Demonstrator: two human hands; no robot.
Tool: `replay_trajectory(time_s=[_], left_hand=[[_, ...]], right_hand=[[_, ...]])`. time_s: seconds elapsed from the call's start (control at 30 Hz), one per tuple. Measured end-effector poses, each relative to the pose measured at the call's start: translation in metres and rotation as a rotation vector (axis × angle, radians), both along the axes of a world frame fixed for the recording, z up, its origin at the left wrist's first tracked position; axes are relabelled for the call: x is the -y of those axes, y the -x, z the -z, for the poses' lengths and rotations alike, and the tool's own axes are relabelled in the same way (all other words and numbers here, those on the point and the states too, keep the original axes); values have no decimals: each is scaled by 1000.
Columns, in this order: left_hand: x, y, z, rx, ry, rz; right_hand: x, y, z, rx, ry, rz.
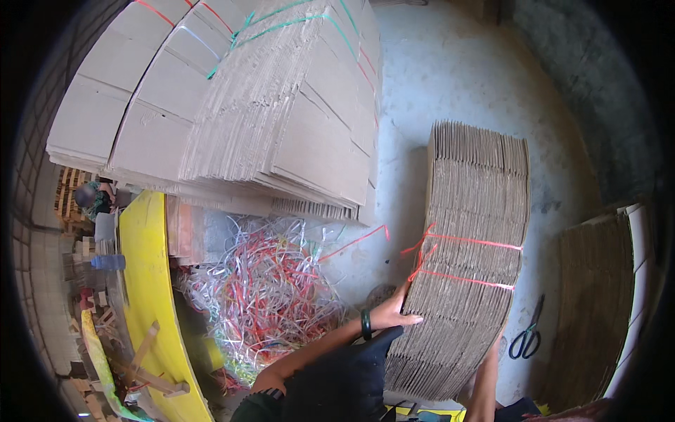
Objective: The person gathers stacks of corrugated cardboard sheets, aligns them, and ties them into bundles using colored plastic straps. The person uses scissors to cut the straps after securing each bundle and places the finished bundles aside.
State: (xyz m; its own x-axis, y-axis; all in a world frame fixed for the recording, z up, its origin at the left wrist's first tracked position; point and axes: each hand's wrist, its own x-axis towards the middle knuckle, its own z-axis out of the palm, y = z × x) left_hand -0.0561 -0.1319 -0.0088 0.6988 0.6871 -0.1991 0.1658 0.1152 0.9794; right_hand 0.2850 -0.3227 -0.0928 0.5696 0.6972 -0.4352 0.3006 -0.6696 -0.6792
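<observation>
A tall bundle of flattened cardboard boxes stands in front of me, its many brown edges facing up. Two pinkish-red plastic straps run across its middle, with loose knotted ends at the left side. My left hand grips the bundle's left side below the straps; its thumb lies over the edge and the other fingers are partly hidden. Low on the opposite side, my right hand is against the bundle, its fingers mostly hidden behind the cardboard. Black-handled scissors lie on the floor to the right.
A heap of shredded white and red plastic strapping covers the floor at left. Behind it rise large strapped cardboard stacks. A yellow board stands at far left, another cardboard stack at right. Another person is far left.
</observation>
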Motion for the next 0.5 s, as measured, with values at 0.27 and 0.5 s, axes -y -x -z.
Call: replay_trajectory(time_s=[0.27,0.5], left_hand=[[-112,-27,-153,168,-142,-154],[-208,37,-385,413,-296,-481]], right_hand=[[-139,-49,-128,51,-316,-80],[-335,14,-391,18,-859,-461]])
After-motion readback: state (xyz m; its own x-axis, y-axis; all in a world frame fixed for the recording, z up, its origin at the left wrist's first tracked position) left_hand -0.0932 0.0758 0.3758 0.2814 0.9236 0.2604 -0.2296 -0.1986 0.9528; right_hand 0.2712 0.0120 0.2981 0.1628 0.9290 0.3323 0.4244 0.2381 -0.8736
